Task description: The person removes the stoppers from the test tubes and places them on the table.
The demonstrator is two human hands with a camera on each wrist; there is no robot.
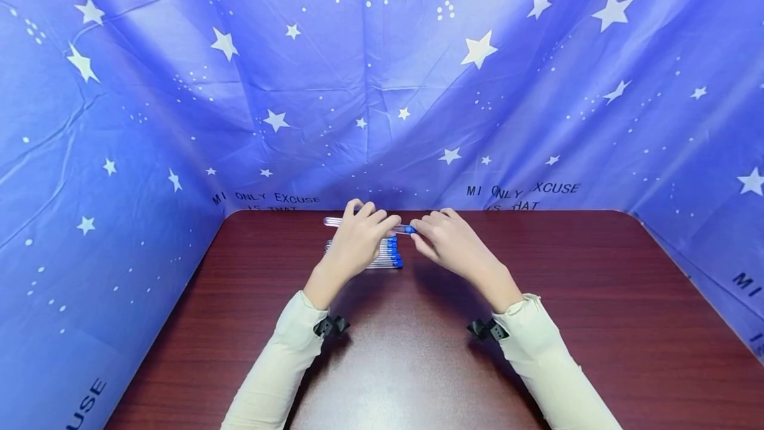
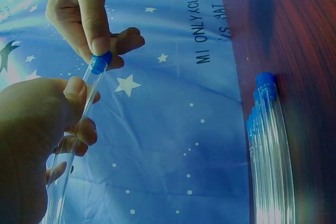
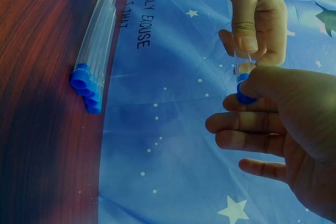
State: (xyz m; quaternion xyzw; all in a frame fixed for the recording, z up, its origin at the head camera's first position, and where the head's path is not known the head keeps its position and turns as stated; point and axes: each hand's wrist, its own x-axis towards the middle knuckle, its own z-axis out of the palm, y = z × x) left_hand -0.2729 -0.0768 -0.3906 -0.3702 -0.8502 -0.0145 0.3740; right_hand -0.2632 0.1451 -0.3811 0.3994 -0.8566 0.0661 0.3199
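Above the table, my left hand (image 1: 361,236) grips a clear test tube (image 2: 72,156) round its body, thumb along one side and fingers on the other. On the tube's end sits a blue cap (image 2: 100,63), which my right hand (image 1: 449,241) pinches between thumb and index finger; its other fingers spread apart, as the right wrist view shows. Just below the left hand, a row of several clear test tubes (image 3: 100,30) with blue caps lies on the table, partly hidden by that hand in the head view.
The dark red wooden table (image 1: 597,324) has rounded far corners. A blue curtain (image 1: 370,85) with white stars and lettering hangs behind it and along both sides. Small black devices (image 1: 489,330) are strapped at both wrists over light sleeves.
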